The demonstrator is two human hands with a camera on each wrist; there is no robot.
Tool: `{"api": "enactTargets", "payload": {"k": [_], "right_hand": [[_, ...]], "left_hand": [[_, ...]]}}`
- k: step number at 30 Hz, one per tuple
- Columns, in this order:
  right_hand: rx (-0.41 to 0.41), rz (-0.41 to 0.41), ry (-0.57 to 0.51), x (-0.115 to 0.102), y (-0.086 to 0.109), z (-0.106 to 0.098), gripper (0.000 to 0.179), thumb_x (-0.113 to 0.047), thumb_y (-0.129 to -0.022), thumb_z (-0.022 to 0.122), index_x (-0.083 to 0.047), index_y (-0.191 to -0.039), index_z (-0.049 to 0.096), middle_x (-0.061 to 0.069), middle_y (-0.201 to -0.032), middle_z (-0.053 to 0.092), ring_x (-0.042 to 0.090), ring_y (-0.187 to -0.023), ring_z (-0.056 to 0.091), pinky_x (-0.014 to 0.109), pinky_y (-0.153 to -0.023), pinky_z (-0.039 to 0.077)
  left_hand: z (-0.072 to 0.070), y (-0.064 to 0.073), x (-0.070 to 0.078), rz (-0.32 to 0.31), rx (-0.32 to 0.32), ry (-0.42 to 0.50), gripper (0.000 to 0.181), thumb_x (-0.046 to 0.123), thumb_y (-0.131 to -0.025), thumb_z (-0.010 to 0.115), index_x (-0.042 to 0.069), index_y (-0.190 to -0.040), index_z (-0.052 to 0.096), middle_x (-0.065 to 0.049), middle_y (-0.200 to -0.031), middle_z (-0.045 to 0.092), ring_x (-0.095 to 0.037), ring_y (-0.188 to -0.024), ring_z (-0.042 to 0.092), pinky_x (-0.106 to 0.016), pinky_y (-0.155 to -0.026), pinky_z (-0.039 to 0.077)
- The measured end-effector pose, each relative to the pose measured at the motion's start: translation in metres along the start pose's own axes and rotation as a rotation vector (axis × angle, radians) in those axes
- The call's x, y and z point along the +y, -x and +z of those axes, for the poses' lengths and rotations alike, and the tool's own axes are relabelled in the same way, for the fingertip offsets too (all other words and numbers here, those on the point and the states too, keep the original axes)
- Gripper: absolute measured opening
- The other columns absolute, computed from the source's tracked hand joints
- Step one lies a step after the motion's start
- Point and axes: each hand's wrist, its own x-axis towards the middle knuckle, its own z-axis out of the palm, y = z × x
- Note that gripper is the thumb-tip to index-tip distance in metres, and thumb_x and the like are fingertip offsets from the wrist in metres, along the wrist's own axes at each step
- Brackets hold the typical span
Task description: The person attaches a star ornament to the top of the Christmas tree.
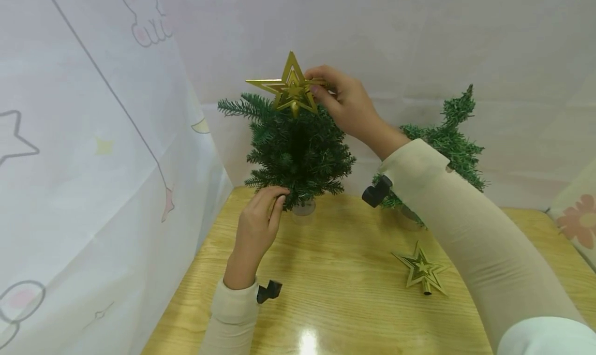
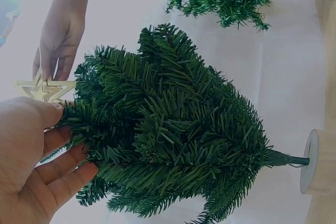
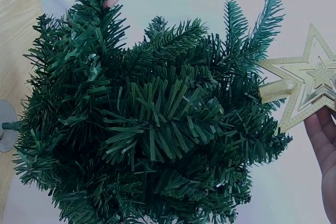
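In the head view my right hand (image 1: 348, 104) pinches one arm of a gold star tree topper (image 1: 293, 90) over the top of a small green artificial Christmas tree (image 1: 302, 150). The right wrist view shows the topper's hollow stem (image 3: 277, 91) against the upper branches; I cannot tell if a twig is inside it. My left hand (image 1: 257, 223) is at the tree's lower near-left side. Its thumb and fingers pinch a branch tip (image 3: 105, 3), seen at the top of the right wrist view. The tree stands on a pale round base (image 2: 315, 162).
A second, bushy green tree (image 1: 458, 143) stands to the right, partly behind my right forearm. Another gold star topper (image 1: 421, 268) lies on the wooden table (image 1: 326, 293) in front of it. A printed cloth backdrop (image 1: 116, 189) closes off the left and back.
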Motion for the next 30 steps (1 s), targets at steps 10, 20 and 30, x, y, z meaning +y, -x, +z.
{"api": "enactTargets", "payload": {"k": [10, 20, 30], "right_hand": [[-0.006, 0.01, 0.036, 0.015, -0.004, 0.001, 0.028, -0.019, -0.103, 0.049, -0.011, -0.128, 0.059, 0.002, -0.126, 0.062, 0.009, -0.107, 0.062, 0.029, -0.084, 0.052], [-0.01, 0.017, 0.058, 0.016, -0.003, 0.002, 0.03, -0.019, -0.103, 0.048, -0.011, -0.13, 0.058, 0.003, -0.128, 0.061, 0.012, -0.105, 0.065, 0.026, -0.088, 0.053], [-0.019, 0.016, 0.098, 0.016, -0.003, 0.004, 0.032, -0.02, -0.103, 0.048, -0.012, -0.133, 0.057, 0.005, -0.131, 0.06, 0.017, -0.101, 0.066, 0.027, -0.085, 0.053]], "left_hand": [[0.001, 0.0, -0.001, 0.003, 0.001, 0.006, 0.02, 0.012, -0.1, 0.057, 0.009, -0.117, 0.065, -0.005, -0.115, 0.065, -0.019, -0.103, 0.063, -0.033, -0.085, 0.054], [0.002, 0.0, -0.001, -0.005, 0.008, 0.018, 0.019, 0.013, -0.1, 0.056, 0.01, -0.116, 0.066, -0.004, -0.113, 0.065, -0.018, -0.101, 0.064, -0.033, -0.084, 0.054], [0.003, -0.001, -0.001, 0.007, 0.019, 0.023, 0.019, 0.015, -0.101, 0.055, 0.01, -0.115, 0.066, -0.005, -0.112, 0.066, -0.019, -0.1, 0.064, -0.033, -0.083, 0.055]]}}
